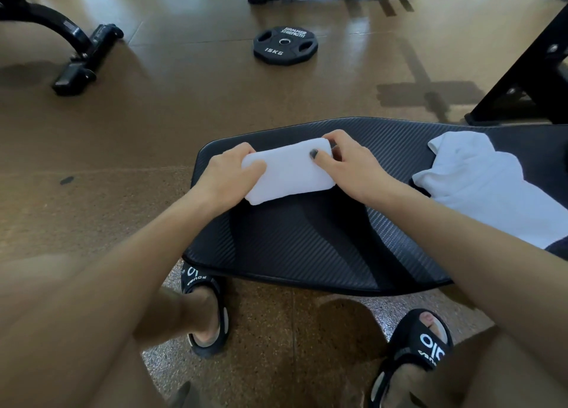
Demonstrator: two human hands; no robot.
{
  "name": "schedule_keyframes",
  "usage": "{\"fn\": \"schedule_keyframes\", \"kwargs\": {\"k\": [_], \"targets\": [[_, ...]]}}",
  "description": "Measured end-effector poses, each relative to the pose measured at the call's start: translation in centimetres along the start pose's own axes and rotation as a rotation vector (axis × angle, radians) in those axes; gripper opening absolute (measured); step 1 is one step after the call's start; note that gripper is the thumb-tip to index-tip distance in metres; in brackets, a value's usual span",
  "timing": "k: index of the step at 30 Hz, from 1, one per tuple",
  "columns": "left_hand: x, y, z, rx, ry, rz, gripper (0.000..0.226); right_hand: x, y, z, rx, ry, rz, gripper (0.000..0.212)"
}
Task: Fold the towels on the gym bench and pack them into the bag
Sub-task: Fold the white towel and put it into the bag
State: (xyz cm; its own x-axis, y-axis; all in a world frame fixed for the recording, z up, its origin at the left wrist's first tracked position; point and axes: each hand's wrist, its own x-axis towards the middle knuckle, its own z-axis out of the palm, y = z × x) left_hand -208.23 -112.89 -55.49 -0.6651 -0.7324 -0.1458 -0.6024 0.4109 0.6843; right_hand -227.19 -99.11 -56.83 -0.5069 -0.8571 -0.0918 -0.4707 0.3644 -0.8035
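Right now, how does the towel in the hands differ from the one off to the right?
The folded towel is a compact thick rectangle; the loose towel lies spread and rumpled. The left hand and right hand grip the folded towel's ends; nothing touches the loose towel. Both are white and lie on the bench.

White lettering reading "HAMMER STRENGTH" is printed along the far rim of the black weight plate (285,45) lying on the floor, and "15KG" is marked on its near rim. A white logo resembling "O|O" is shown on the strap of the right slide sandal (427,344), with smaller lettering beneath it that cannot be read. The same logo is carried on the left slide sandal (196,277), with small letters that seem to read "FOUR".
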Motion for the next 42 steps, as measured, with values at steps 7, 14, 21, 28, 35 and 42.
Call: {"fn": "schedule_keyframes", "kwargs": {"k": [7, 14, 21, 28, 35, 42], "targets": [[1.8, 0.9, -0.3, 0.332, -0.098, -0.015, 0.029, 0.3, -0.6, 0.4, -0.017, -0.015, 0.039, 0.029], [2.4, 4.0, -1.7, 0.449, -0.412, -0.103, 0.047, -1.2, -1.2, -0.2, 0.075, -0.146, 0.154, 0.016], [0.2, 4.9, -0.8, 0.627, -0.722, -0.089, 0.052, -4.3, -0.8, -0.3, 0.122, -0.231, 0.162, 0.018], [-2.0, 6.4, 0.5, 0.739, -0.75, 0.011, 0.061, -6.9, -0.7, 0.3, -0.005, -0.106, 0.192, 0.044], [-3.4, 7.2, 1.6, 0.645, -0.682, 0.103, 0.034, -9.1, 0.7, -0.3, 0.227, -0.097, 0.288, 0.072], [-4.9, 12.7, 3.7, 0.57, -0.682, 0.375, 0.053, -13.1, 2.1, -6.0, 0.519, -0.037, 0.29, 0.036]]}}
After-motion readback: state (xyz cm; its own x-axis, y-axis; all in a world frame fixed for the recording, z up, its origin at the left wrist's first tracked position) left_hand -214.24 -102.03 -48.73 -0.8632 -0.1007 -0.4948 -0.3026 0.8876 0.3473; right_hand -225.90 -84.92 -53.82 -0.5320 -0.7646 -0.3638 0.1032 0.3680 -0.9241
